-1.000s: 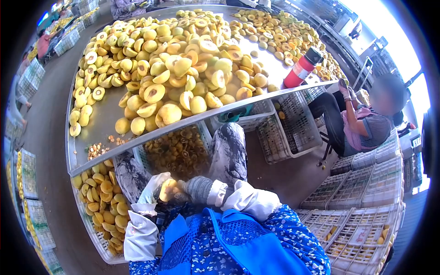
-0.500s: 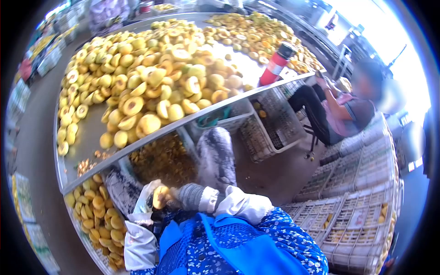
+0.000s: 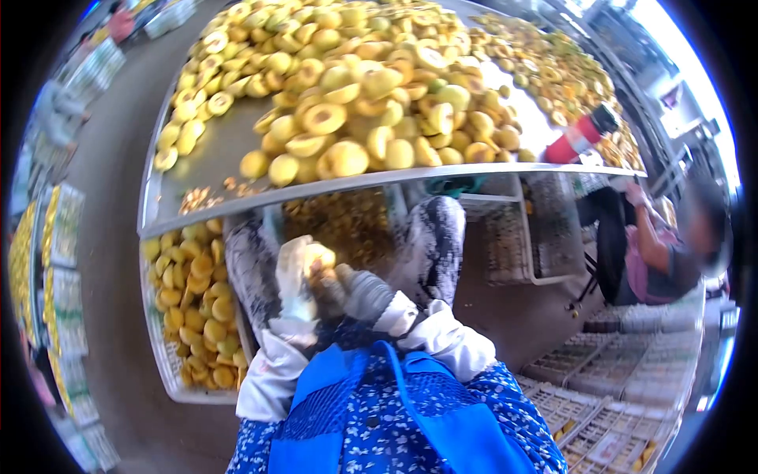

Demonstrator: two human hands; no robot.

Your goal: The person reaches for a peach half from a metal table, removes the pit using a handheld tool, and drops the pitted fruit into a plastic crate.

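Note:
In a pale glove, my left hand [image 3: 294, 272] is closed around a yellow peach [image 3: 320, 258] above my lap. My right hand [image 3: 355, 291], in a grey knitted glove, is close against the peach from the right. Its fingers look curled but are blurred, and whatever they may hold is hidden. Between my knees, below the table edge, stands a bin of wet peach scraps [image 3: 335, 225]. A white crate of peach halves [image 3: 197, 308] is beside my left leg.
A metal table [image 3: 229, 138] in front bears a large heap of peach halves [image 3: 371, 87]. A red flask [image 3: 580, 136] stands near its right edge. Another person [image 3: 655, 241] sits at the right, by stacked white crates [image 3: 616, 363]. More crates [image 3: 65, 268] line the left.
My view has turned left, so the table and crates appear shifted right and level. Both hands stay together at the peach over my lap.

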